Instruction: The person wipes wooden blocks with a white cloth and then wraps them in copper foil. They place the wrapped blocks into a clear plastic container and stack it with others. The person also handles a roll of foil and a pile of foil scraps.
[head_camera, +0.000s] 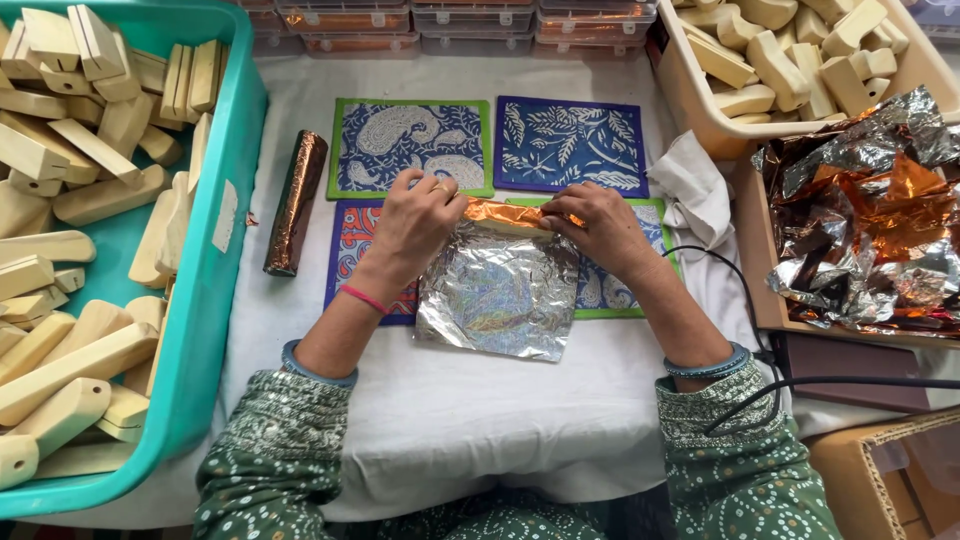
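Already wrapped: one foil-covered block (295, 202) on the tabletop (470, 410).
Underway: left hand (418, 225) and right hand (600, 225) pinch the foil sheet (497, 290) over a block.
Left: unwrapped wooden blocks (75, 200) fill the teal bin (215, 300).

Everything before me is brightly and evenly lit, soft light from above, so the white cloth on the tabletop (470, 400) shows only faint shadows under my forearms. The crumpled foil in the box (870, 220) at my right throws hard glints of silver and copper, and the foil sheet (500, 295) under my fingers shimmers with small speckled highlights. Focus is sharp across the middle; nothing is smeared by motion. Toward the edges the view bends, the teal bin (215, 260) bowing outward on my left.
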